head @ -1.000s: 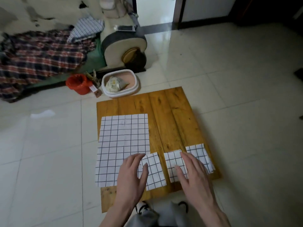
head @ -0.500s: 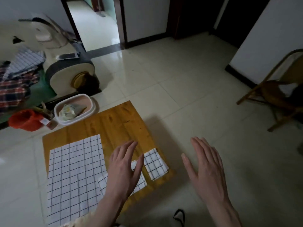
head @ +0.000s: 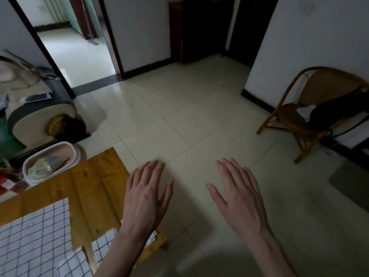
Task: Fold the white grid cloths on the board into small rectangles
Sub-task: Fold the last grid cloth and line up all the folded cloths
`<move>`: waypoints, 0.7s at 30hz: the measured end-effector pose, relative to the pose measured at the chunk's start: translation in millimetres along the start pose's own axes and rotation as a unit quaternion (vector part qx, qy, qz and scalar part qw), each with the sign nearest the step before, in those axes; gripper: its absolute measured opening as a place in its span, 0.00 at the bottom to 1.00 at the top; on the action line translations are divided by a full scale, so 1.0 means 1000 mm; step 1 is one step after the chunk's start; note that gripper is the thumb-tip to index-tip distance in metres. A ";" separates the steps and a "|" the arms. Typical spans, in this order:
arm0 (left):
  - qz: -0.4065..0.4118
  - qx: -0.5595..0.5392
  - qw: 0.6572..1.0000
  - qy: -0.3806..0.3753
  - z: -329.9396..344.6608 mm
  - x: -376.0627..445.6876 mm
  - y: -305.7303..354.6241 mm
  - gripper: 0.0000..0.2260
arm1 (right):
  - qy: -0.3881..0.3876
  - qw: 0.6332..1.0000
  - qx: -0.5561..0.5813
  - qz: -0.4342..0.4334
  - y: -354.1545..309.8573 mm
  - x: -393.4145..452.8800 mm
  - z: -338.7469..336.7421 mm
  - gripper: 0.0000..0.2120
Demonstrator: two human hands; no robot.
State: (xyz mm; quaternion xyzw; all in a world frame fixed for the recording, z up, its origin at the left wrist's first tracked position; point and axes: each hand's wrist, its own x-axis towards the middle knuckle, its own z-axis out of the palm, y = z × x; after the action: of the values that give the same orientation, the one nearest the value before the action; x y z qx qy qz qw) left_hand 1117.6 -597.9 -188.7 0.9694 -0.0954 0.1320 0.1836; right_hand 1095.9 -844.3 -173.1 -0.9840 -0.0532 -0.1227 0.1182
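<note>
The wooden board [head: 93,182] lies on the tiled floor at the lower left. A large unfolded white grid cloth [head: 34,236] covers its left part. A small folded grid cloth [head: 104,243] shows beside my left forearm, and another sliver of folded cloth [head: 153,236] peeks out at the board's right corner. My left hand [head: 146,196] hovers flat with straight fingers over the board's right edge, holding nothing. Over bare floor tiles right of the board, my right hand [head: 237,194] is spread flat and empty.
A white tub [head: 73,154] with crumpled paper stands behind the board. A cream and dark round machine [head: 42,116] sits at the left. At the right stands a wooden chair [head: 305,116] with dark items on it, and an open doorway [head: 73,47] lies beyond.
The view has swung up and to the right, so the board has slid to the lower left. Both hands have lifted off the folded cloths and now hover flat in the air.
</note>
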 end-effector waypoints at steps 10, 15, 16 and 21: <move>-0.026 0.018 0.999 0.005 0.039 0.097 0.036 0.27 | -0.012 0.999 0.033 -0.010 0.067 0.102 0.020 0.33; -0.056 0.010 0.998 0.019 0.066 0.165 0.039 0.27 | -0.027 0.998 0.049 -0.036 0.095 0.187 0.036 0.33; -0.063 0.008 0.998 0.018 0.070 0.178 0.039 0.27 | -0.036 0.997 0.052 -0.043 0.100 0.205 0.039 0.33; -0.078 0.004 0.996 0.035 0.084 0.243 0.033 0.27 | -0.046 0.993 0.065 -0.091 0.114 0.284 0.047 0.32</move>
State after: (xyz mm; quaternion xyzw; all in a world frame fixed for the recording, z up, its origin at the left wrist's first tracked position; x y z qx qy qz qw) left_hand 1358.1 -693.6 -182.9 0.9695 -0.0119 0.1516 0.1922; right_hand 1396.2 -921.2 -170.0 -0.9698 -0.1560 -0.0842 0.1674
